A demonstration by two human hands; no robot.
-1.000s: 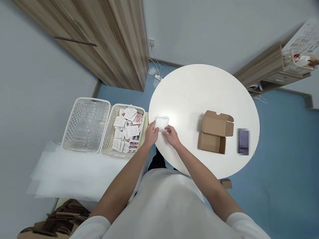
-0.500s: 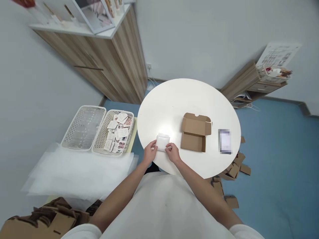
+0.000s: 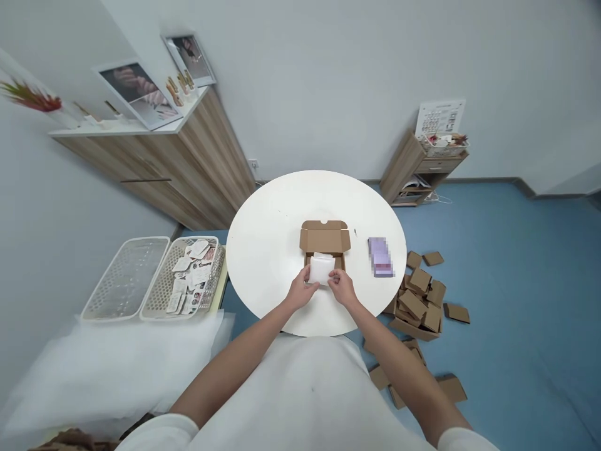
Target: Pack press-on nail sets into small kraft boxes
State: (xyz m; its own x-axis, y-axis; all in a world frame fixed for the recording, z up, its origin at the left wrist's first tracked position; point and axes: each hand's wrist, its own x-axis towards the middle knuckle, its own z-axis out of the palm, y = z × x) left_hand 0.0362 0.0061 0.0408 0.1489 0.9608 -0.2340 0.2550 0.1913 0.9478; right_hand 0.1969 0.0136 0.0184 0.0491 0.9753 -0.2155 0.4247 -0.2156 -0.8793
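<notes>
Between my two hands is a small white foam-wrapped packet (image 3: 322, 270), roughly square. My left hand (image 3: 301, 290) pinches its left edge, and my right hand (image 3: 342, 287) grips the right edge. The packet is over the front of an open brown cardboard box (image 3: 323, 240), whose lid stands back with its flaps spread. Most of the box's inside is hidden behind the packet. Whether the packet touches the box, I cannot tell. Both rest on or above a white round table (image 3: 263, 250).
A blurred purple phone-like item (image 3: 380, 257) lies on the table's right. Two white baskets, one with printed packets (image 3: 195, 275), stand left beside white foam sheets (image 3: 117, 369). Brown boxes (image 3: 417, 300) are piled on the floor at right. A wooden cabinet (image 3: 188, 169) stands back left.
Both hands have carried the white packet from the table left of the box to over the box's front. The camera view has shifted too.
</notes>
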